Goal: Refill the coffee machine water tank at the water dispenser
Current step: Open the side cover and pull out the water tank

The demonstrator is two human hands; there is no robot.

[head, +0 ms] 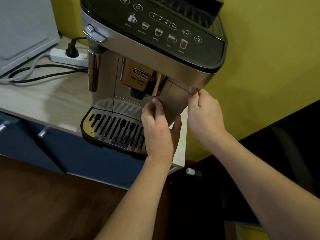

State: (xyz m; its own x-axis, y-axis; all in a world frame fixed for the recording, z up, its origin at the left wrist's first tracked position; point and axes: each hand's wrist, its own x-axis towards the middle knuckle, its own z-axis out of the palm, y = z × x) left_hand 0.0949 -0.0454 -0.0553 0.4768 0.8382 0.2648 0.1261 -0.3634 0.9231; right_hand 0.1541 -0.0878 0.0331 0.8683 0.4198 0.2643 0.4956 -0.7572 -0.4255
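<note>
Fingers of both hands are on the front panel of the water tank, the bronze-coloured section at the lower right front of the DeLonghi Magnifica Evo coffee machine. Right hand is pinching the panel's top right corner, thumb and fingertips closed on the edge just under the machine's upper body. Left hand has its fingertips curled on the panel's left edge with the thumb reaching under the bottom edge, so it's clamped on the tank from about 8 o'clock while the right one is at about 1 o'clock. Tank looks seated in the machine, can't tell if it's slid out at all.

Going outward: coffee spout sits at 9 o'clock from the tank, with the chrome drip tray below that at roughly 8 o'clock, partly hidden by the left hand. Steam wand hangs on the far left of the machine. Everything stands on a light wood countertop, and a white power strip with a black plug sits well off at 10 o'clock by the yellow wall.
</note>
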